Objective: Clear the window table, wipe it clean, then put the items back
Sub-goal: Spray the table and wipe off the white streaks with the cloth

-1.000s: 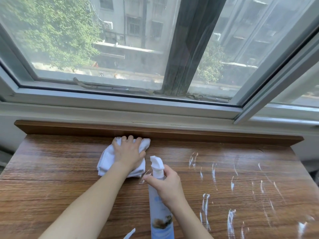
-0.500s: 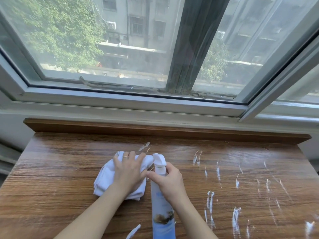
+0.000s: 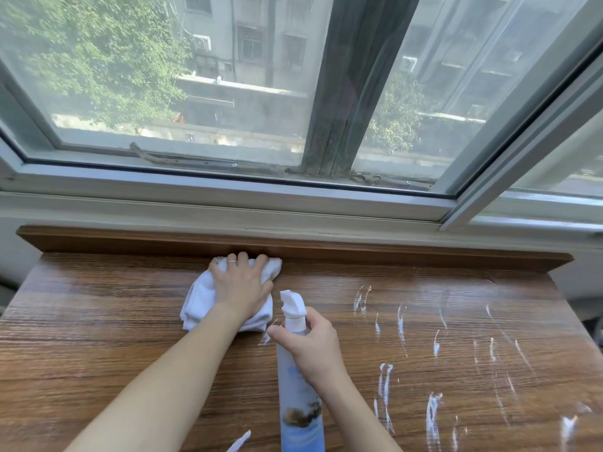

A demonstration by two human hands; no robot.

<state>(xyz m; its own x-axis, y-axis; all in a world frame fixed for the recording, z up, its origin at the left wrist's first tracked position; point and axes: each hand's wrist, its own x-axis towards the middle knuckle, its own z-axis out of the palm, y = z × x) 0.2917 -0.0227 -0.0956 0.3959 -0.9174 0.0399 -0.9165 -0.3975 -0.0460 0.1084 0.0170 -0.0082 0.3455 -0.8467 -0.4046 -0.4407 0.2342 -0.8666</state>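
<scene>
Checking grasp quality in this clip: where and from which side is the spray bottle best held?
Grip the spray bottle round its slim neck just under the white spray head, coming from its right side, as the right hand does now. The body is a narrow cylinder standing upright, so fingers wrap it easily there. The left hand on the cloth blocks the other side.

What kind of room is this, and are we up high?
Probably a room in an upper-floor flat in a town. A wooden table stands against a big window, and outside you look down on treetops and across at apartment blocks. Someone is wiping with a white cloth.
</scene>
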